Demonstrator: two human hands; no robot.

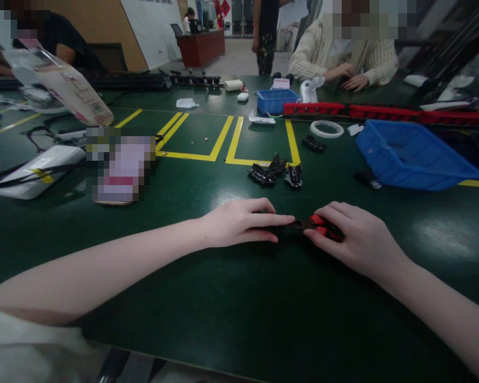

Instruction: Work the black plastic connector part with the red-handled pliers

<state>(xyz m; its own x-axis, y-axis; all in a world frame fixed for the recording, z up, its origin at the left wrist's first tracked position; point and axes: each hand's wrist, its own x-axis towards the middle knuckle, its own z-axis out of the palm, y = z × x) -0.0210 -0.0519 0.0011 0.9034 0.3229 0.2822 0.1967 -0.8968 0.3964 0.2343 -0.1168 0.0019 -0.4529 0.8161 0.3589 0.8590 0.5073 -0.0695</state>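
My right hand (357,234) is wrapped round the red and black handles of a pair of pliers (302,224), whose dark jaws point left. In front of me, my left hand (243,223) reaches in from the left with its index finger along the tip of the jaws. A small dark piece shows between its thumb and index finger, mostly hidden, and I cannot make out its kind. Just beyond the hands lie several small black plastic parts (262,174), near the yellow tape marks on the green table (207,298).
A blue bin (417,159) stands at the right, with a tape roll (326,128) beside it. Farther back are a smaller blue basket (277,101) and a long red strip (383,113). A phone (123,170), a white pack (38,173) and a bottle (75,93) lie left. A person (343,58) sits opposite.
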